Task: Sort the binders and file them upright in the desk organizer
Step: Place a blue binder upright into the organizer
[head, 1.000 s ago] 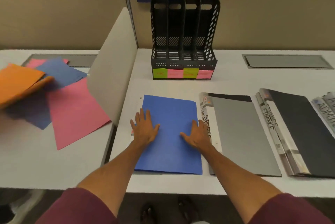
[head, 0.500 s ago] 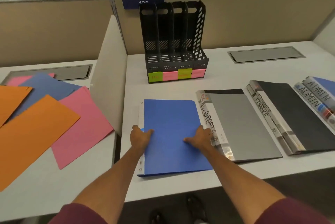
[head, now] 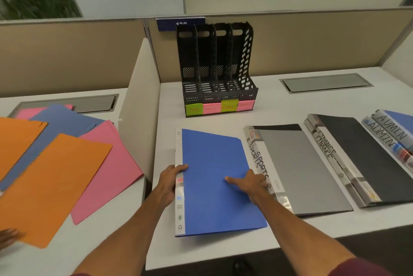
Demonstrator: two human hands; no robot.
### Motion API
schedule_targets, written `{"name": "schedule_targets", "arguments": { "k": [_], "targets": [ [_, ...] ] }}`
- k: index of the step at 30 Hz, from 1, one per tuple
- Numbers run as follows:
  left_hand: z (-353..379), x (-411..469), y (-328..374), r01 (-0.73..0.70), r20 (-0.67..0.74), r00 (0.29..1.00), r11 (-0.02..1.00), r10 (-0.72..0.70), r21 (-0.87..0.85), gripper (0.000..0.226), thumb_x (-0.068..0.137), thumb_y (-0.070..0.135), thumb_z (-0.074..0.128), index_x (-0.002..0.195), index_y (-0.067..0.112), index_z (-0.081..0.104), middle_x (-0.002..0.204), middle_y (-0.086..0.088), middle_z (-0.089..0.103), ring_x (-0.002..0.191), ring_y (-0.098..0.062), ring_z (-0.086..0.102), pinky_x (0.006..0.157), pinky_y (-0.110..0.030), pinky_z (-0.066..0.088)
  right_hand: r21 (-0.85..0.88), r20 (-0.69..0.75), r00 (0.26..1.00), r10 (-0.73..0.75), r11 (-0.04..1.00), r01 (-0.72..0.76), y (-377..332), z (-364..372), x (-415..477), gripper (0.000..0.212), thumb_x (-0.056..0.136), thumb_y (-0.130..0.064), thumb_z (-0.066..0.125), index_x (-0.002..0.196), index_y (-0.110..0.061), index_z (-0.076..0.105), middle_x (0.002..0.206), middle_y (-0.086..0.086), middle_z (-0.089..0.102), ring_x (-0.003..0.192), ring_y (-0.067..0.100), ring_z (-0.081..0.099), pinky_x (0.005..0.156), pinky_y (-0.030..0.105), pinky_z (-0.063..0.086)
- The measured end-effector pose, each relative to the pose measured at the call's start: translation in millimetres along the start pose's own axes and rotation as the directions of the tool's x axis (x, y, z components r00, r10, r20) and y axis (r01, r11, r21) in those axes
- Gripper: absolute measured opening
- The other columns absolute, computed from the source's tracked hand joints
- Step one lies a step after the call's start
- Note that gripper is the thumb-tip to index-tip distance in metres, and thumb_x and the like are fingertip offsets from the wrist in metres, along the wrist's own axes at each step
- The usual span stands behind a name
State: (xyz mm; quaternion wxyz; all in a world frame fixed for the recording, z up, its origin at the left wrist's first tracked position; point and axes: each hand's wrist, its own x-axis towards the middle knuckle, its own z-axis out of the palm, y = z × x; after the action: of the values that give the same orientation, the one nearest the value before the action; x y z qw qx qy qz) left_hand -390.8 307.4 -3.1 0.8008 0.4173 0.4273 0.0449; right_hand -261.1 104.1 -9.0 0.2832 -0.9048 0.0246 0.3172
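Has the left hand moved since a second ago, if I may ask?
Yes: the left hand slid left, away from the SPORTS binder, to the spine edge of the blue binder.

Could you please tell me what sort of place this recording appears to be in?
Probably an office cubicle: tan partition walls with a numbered blue plate stand behind the white desk, which holds a black file organizer and the labelled SPORTS binder beside the blue binder.

Blue binder (head: 214, 182) with white spine laid flat at the tabletop's (head: 279, 108) near edge, grey SPORTS binder (head: 299, 168) just beside it, black FINANCE binders (head: 362, 155) and ADMIN binders (head: 388, 135) stacked farther right, black four-slot desk organizer (head: 216, 70) stood upright behind
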Motion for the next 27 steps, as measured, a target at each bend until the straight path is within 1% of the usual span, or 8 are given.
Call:
{"name": "schedule_targets", "arguments": {
  "k": [5,8,10,13,17,21,24,27],
  "targets": [
    [15.8,-8.0,27.0,-0.144,0.055,0.988,0.989,0.143,0.016,0.038,0.081,0.021,0.07,0.115,0.01,0.058,0.1,-0.012,0.072,0.079,-0.031,0.072,0.064,-0.043,0.058,0.206,-0.057,0.992,-0.113,0.971,0.123,-16.8,-6.9,-1.5,0.101,0.069,-0.06,0.075,0.144,-0.008,0.032,0.148,0.012,0.032,0.137,0.034,0.031,0.109,0.048,0.034],
    [37.1,-15.0,54.7,-0.267,0.091,0.96,0.964,0.264,0.018,0.038,0.083,0.021,0.069,0.117,0.009,0.056,0.111,-0.013,0.069,0.09,-0.035,0.07,0.073,-0.049,0.058,0.33,-0.114,0.961,-0.253,0.902,0.277,-42.5,-21.0,-2.0,0.091,0.072,-0.055,0.075,0.141,-0.008,0.038,0.146,0.011,0.04,0.135,0.03,0.038,0.11,0.047,0.035],
    [57.5,-22.5,75.8,-0.34,0.099,0.936,0.94,0.337,0.011,0.038,0.083,0.02,0.07,0.115,0.008,0.054,0.112,-0.014,0.068,0.09,-0.036,0.07,0.075,-0.05,0.058,0.342,-0.149,0.937,-0.316,0.873,0.348,-65.7,-32.5,-4.5,0.089,0.076,-0.059,0.069,0.142,-0.01,0.036,0.149,0.01,0.036,0.137,0.029,0.034,0.111,0.047,0.033],
    [92.8,-34.6,105.7,-0.452,0.105,0.886,0.892,0.452,-0.032,0.033,0.08,0.012,0.071,0.108,0.01,0.053,0.11,-0.016,0.068,0.084,-0.032,0.069,0.066,-0.042,0.059,0.333,-0.181,0.898,-0.401,0.834,0.44,-107.7,-50.9,-12.2,0.094,0.079,-0.067,0.058,0.151,-0.017,0.022,0.157,0.007,0.018,0.145,0.028,0.019,0.116,0.05,0.025],
    [138.9,-49.7,136.9,-0.577,0.14,0.801,0.813,0.583,-0.085,0.042,0.076,0.005,0.075,0.11,0.012,0.053,0.106,-0.01,0.067,0.088,-0.025,0.068,0.059,-0.033,0.057,0.415,-0.238,0.763,-0.601,0.647,0.639,-158.8,-78.8,-27.9,0.085,0.085,-0.062,0.05,0.153,-0.024,0.017,0.16,0.0,0.016,0.147,0.02,0.015,0.119,0.045,0.02],
    [167.2,-60.5,157.4,-0.683,0.233,0.71,0.73,0.664,0.003,0.06,0.068,0.012,0.081,0.119,0.02,0.051,0.11,-0.005,0.064,0.097,-0.023,0.065,0.063,-0.032,0.058,0.552,-0.228,0.642,-0.732,0.446,0.704,-179.8,-108.9,-37.6,0.072,0.085,-0.059,0.044,0.15,-0.035,0.022,0.157,-0.006,0.023,0.143,0.018,0.026,0.115,0.043,0.03],
    [179.4,-61.7,167.0,-0.771,0.284,0.622,0.634,0.73,0.059,0.071,0.059,0.018,0.082,0.12,0.02,0.047,0.113,-0.005,0.06,0.102,-0.021,0.061,0.062,-0.021,0.056,0.579,-0.21,0.583,-0.785,0.38,0.721,-182.6,-126.7,-34.3,0.068,0.086,-0.057,0.042,0.148,-0.041,0.022,0.157,-0.006,0.025,0.141,0.017,0.031,0.109,0.039,0.036],
    [190.6,-59.4,173.9,-0.804,0.312,0.578,0.592,0.754,0.06,0.071,0.059,0.019,0.082,0.119,0.018,0.044,0.117,-0.006,0.058,0.106,-0.021,0.06,0.068,-0.022,0.057,0.565,-0.172,0.53,-0.83,0.357,0.743,-186.4,-141.6,-25.4,0.056,0.095,-0.047,0.038,0.148,-0.041,0.021,0.156,-0.005,0.027,0.135,0.012,0.037,0.103,0.031,0.042]
  ]
}}
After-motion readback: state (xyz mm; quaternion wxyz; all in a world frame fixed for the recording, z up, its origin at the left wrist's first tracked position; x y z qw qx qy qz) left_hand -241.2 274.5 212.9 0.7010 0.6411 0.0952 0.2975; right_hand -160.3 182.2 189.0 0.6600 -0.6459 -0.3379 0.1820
